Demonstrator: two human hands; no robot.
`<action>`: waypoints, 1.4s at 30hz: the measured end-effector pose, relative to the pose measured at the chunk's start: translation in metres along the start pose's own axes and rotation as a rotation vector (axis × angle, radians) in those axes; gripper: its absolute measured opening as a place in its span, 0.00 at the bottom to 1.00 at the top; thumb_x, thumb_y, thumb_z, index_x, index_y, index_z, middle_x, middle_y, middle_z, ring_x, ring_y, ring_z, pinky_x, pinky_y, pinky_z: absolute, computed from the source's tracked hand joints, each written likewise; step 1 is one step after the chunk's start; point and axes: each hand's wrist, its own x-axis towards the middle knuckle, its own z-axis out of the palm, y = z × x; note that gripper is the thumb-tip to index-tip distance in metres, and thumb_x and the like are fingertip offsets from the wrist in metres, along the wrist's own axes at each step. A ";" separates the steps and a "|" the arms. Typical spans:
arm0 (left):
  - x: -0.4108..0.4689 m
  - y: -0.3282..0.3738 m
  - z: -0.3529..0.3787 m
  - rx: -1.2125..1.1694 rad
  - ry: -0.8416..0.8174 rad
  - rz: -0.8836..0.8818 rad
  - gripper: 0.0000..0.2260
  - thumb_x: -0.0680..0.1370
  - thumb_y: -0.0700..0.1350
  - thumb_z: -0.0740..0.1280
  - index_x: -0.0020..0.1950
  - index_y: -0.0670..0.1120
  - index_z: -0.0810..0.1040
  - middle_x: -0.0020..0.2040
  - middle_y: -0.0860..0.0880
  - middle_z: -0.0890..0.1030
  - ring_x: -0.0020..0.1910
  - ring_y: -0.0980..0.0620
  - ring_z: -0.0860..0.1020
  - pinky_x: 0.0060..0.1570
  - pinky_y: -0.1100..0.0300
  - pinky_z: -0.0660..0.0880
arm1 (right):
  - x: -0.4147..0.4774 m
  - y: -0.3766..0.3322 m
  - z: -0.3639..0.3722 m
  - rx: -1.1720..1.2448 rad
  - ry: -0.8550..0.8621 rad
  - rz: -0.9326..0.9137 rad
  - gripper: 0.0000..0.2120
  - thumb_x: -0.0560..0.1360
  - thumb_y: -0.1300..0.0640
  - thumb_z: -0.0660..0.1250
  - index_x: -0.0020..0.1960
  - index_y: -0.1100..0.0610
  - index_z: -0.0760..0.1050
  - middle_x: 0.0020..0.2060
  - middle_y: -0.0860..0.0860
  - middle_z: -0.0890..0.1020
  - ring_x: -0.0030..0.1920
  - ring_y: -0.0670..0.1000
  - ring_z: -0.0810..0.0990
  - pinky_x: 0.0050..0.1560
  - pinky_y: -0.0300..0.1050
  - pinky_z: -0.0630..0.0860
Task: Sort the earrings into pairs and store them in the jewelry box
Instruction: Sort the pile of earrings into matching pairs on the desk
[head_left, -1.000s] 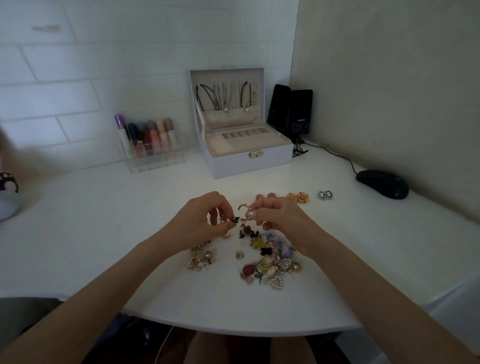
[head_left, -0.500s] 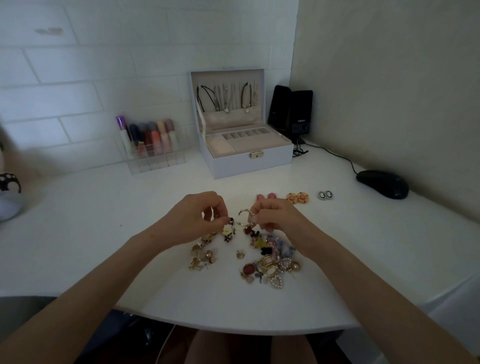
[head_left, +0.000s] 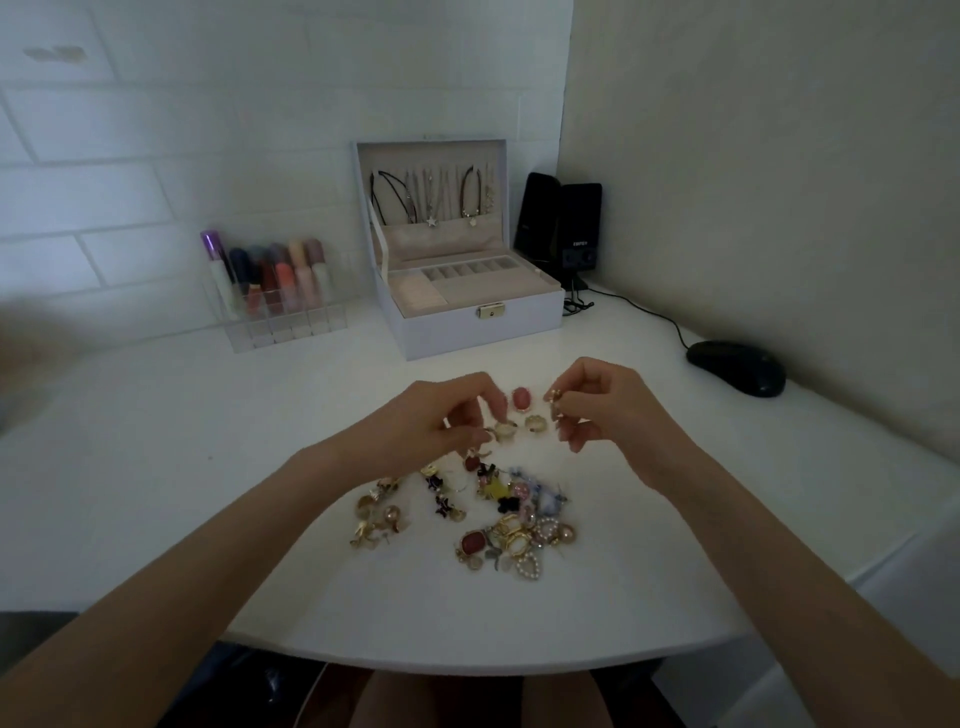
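My right hand pinches a small gold earring, held upright. My left hand pinches a round gold earring beyond the earring pile. The jewelry box stands open, its clasp facing me. The speaker has lettering too blurred to read.

The desk is white, the wall shows a white brick pattern, and the jewelry box is pale lilac-grey with beige lining and a gold clasp. The earring pile mixes gold, pearl white, dark red, yellow, black and blue; beyond it are a pink oval earring, a cream-and-gold earring and a gold earring.
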 end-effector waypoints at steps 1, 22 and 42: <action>0.009 0.003 0.005 -0.005 0.004 0.000 0.07 0.76 0.41 0.67 0.52 0.49 0.75 0.39 0.51 0.79 0.36 0.60 0.77 0.39 0.71 0.72 | 0.001 0.001 -0.006 -0.062 0.042 0.001 0.06 0.71 0.71 0.63 0.39 0.62 0.75 0.29 0.54 0.78 0.27 0.48 0.76 0.26 0.39 0.73; 0.108 0.016 0.062 0.408 -0.013 -0.074 0.06 0.74 0.46 0.67 0.50 0.48 0.78 0.51 0.51 0.80 0.52 0.51 0.75 0.45 0.60 0.67 | 0.023 0.039 -0.047 -0.524 0.250 0.108 0.06 0.69 0.66 0.69 0.37 0.57 0.78 0.32 0.54 0.82 0.31 0.51 0.80 0.36 0.44 0.80; 0.015 -0.017 0.016 0.199 -0.138 -0.060 0.06 0.73 0.48 0.70 0.48 0.50 0.78 0.43 0.59 0.75 0.41 0.63 0.74 0.41 0.73 0.70 | -0.024 0.010 -0.007 -0.594 -0.267 -0.022 0.03 0.70 0.57 0.73 0.44 0.53 0.81 0.35 0.46 0.78 0.31 0.44 0.77 0.31 0.31 0.73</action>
